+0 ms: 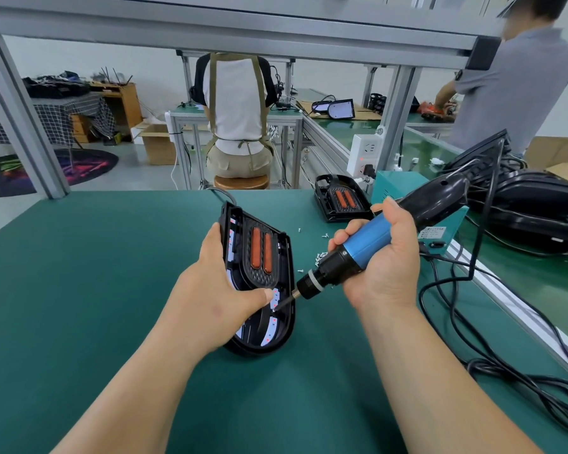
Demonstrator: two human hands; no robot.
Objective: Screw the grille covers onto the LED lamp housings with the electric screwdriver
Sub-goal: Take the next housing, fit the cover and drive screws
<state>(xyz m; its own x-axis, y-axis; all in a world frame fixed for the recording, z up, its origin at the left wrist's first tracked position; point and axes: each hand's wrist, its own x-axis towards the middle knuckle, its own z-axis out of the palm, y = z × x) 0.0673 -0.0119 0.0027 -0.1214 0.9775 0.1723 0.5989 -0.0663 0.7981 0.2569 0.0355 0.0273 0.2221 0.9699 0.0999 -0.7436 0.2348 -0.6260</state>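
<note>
A black LED lamp housing (284,326) stands tilted on the green table, held by my left hand (220,290), fingers along its left edge and thumb on its lower face. A black grille cover (259,253) with two orange bars sits in the housing. My right hand (377,253) grips the blue and black electric screwdriver (358,253). Its bit tip meets a screw point on the housing's lower right, just beside my left thumb. A second housing with grille (340,198) lies further back.
Loose screws (320,255) lie scattered on the green mat (95,273) right of the housing. A teal power box (417,217) and black cables (492,365) sit at the right, with more black housings (532,204) stacked behind. Two persons work at benches behind.
</note>
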